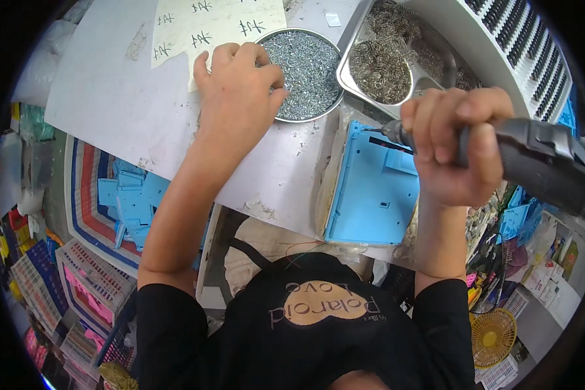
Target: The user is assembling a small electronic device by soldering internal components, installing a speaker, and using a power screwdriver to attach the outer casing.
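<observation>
My left hand [240, 84] is at the left rim of a round metal dish [340, 97] full of small silver screws [305, 68]. Its fingers are bent, with thumb and forefinger drawn close together over the screws; whatever lies between the tips is hidden. In my right hand [458, 143] is a dark electric screwdriver [546, 153], gripped near its front end. The bit points left, over the top edge of a light blue plastic panel [370, 195]. This panel, with small holes, lies on a block at the table's near edge.
Beside the dish, a metal tray [346, 81] holds many small springs [383, 55]. Black parts stand in rows on a white rack [520, 45] at the far right. Marked paper [221, 26] lies on the table [110, 84]. More blue parts [133, 201] fill a striped bag at left.
</observation>
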`<state>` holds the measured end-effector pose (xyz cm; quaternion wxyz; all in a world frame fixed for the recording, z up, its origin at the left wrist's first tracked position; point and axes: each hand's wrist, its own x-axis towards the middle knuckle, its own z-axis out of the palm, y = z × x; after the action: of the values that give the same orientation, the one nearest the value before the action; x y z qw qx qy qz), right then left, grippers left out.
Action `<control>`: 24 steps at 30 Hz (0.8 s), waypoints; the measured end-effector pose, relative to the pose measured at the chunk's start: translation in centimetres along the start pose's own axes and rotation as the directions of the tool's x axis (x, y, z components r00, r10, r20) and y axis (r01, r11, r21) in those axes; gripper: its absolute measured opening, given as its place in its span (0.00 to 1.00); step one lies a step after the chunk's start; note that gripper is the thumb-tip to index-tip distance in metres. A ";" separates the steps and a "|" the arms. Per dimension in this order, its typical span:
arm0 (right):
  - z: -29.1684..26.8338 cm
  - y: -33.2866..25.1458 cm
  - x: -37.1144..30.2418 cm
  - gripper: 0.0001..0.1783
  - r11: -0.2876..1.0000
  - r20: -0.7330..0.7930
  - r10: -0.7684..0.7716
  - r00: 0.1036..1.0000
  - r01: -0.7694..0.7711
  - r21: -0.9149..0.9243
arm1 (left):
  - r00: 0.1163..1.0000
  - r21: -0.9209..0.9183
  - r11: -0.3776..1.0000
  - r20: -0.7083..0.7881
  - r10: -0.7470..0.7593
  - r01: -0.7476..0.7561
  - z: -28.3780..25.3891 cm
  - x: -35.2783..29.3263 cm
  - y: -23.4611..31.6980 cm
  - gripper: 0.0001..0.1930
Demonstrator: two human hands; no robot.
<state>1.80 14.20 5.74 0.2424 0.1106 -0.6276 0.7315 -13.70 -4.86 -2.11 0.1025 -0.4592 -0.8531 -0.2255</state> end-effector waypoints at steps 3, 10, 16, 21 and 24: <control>0.1 0.9 0.0 0.10 1.000 -0.044 -0.001 0.999 0.002 0.024 | 1.000 -0.059 0.998 0.015 0.003 -0.002 0.5 0.1 0.0 0.06; 1.2 1.6 -0.7 0.09 0.953 -0.122 0.071 0.990 -0.103 -0.284 | 0.997 0.003 0.999 -0.070 0.039 -0.039 1.6 0.4 0.7 0.09; 0.9 1.2 -0.5 0.10 0.970 -0.138 0.084 0.987 -0.113 -0.216 | 0.956 -0.691 0.693 0.294 0.009 0.206 -1.7 -0.1 2.4 0.09; 1.6 -0.6 -1.2 0.10 0.995 -0.076 0.077 0.994 -0.082 -0.064 | 0.980 -0.560 0.828 0.136 0.142 -0.043 -2.4 -2.9 3.9 0.10; 2.2 -0.7 -1.4 0.11 0.988 -0.112 0.074 0.991 -0.088 -0.123 | 0.981 -0.522 0.840 0.035 0.191 -0.145 -2.0 -3.5 4.5 0.10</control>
<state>3.02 11.84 6.12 0.2522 0.0298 -0.6633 0.7039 -8.08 -6.32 -0.37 -0.0417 -0.5522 -0.7210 -0.4166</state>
